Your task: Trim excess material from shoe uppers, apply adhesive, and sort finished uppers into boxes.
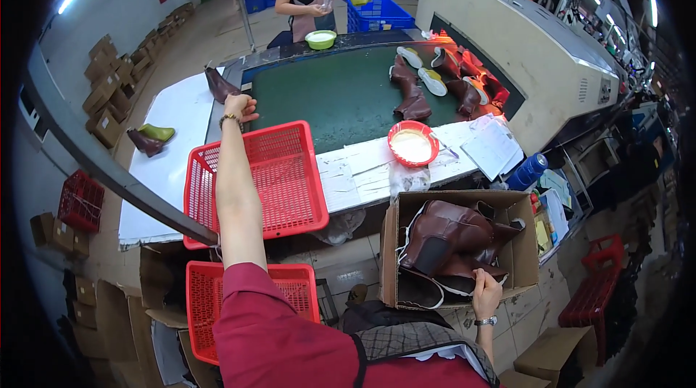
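My left hand [239,107] reaches far forward at the near left end of the green conveyor belt [319,98]. Its fingers are curled at the toe of a dark brown boot [220,85], which stands at the edge of the white table. Down at the right, my right hand [486,294] pinches a brown leather boot [471,272] at the near side of a cardboard box [464,301]. Larger brown boots [453,232] with pale edges lie piled in that box. Part of the right hand's grip is hidden.
Red baskets [286,178] stand below my left arm, beside a grey metal post [119,170]. A red bowl of white liquid [412,146] sits before the belt. Boots and soles [433,82] lie near the glowing machine [536,33]. Across the belt stands a person [312,0].
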Available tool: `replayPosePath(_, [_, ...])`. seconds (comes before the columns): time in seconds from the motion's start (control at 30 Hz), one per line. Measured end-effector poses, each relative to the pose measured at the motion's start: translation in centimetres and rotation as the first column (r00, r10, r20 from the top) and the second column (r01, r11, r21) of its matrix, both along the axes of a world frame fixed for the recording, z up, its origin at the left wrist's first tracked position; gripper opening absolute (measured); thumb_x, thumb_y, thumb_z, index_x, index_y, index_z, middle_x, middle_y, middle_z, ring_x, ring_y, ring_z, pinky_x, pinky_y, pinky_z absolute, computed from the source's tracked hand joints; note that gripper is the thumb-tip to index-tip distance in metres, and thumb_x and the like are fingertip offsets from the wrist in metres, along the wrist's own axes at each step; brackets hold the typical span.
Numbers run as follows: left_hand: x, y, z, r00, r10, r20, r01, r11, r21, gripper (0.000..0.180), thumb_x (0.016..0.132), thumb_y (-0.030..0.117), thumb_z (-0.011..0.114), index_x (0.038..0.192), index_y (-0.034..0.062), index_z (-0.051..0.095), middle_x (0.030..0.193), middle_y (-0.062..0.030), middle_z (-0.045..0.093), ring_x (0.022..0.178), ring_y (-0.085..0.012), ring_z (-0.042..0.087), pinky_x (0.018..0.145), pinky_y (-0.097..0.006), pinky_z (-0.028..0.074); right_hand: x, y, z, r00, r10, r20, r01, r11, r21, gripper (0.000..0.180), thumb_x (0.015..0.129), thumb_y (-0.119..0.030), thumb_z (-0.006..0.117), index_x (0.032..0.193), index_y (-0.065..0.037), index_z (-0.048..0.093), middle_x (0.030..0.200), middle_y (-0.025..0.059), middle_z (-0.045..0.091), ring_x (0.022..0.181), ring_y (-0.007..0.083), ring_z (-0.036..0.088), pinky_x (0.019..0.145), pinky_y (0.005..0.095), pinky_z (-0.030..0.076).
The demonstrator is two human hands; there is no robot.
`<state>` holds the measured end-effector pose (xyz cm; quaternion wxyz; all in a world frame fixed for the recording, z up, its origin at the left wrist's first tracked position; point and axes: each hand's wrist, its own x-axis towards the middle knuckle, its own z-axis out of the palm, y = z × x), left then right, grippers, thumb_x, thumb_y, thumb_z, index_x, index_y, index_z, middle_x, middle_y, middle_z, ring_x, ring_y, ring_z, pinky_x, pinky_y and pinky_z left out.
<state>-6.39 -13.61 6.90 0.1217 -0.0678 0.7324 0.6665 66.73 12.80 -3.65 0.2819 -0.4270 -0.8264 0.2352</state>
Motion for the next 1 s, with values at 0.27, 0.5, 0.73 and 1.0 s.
replayPosePath(0.27, [-0.9, -0.4, -2.6, 1.000, 0.009, 0.027, -0.011, 0.998, 0.057, 0.092, 0.087, -0.001, 0.056, 0.158, 0.0123, -0.003, 0.079, -0.0074, 0.068, 0.054, -0.0147, 0.060, 0.056, -0.047, 0.062, 0.7, -0.6, -0.1, 0.999, -0.035, 0.025, 0.035, 0.999, -0.023, 0.034, 0.102, -0.027, 0.056, 0.095, 0.000, 0.075, 0.084, 0.0189, 0.073, 0.074, 0.0297, 0.071, 0.067, 0.0376, 0.052])
replayPosePath(0.5, [0.3, -4.1, -1.1, 0.973, -0.175, -0.149, 0.175, 0.984, -0.010, 0.025, 0.091, 0.007, 0.059, 0.114, 0.0065, 0.052, 0.074, -0.0077, 0.063, 0.053, -0.0142, 0.058, 0.055, -0.044, 0.061, -1.0, 1.3, -1.4, 0.998, 0.053, -0.033, -0.052, 0.998, 0.019, 0.032, 0.102, -0.029, 0.058, 0.100, -0.003, 0.076, 0.090, 0.0164, 0.074, 0.078, 0.0275, 0.072, 0.071, 0.0372, 0.054])
replayPosePath(0.73, [37.1, 12.0, 1.5, 0.288, -0.915, -0.284, 0.836, 0.385, -0.392, 0.054, 0.090, 0.007, 0.063, 0.142, 0.0036, 0.052, 0.111, -0.0140, 0.072, 0.088, -0.0167, 0.066, 0.077, -0.032, 0.055, -1.2, 2.1, -1.1, 0.992, -0.122, 0.020, 0.123, 0.990, -0.069, 0.032, 0.100, -0.034, 0.058, 0.103, -0.008, 0.075, 0.085, 0.0184, 0.071, 0.078, 0.0364, 0.070, 0.067, 0.0394, 0.053])
replayPosePath(1.0, [51.6, 19.4, -9.1, 0.276, -0.959, -0.060, 0.573, 0.214, -0.791, 0.135, 0.065, 0.039, 0.092, 0.160, 0.0116, 0.001, 0.158, -0.0387, 0.007, 0.142, -0.0642, 0.013, 0.097, -0.072, 0.042, 0.2, 2.5, -0.1, 0.980, -0.019, 0.201, 0.078, 0.954, -0.290, 0.046, 0.099, -0.048, 0.051, 0.102, -0.008, 0.074, 0.087, 0.0193, 0.071, 0.085, 0.0399, 0.068, 0.071, 0.0469, 0.052])
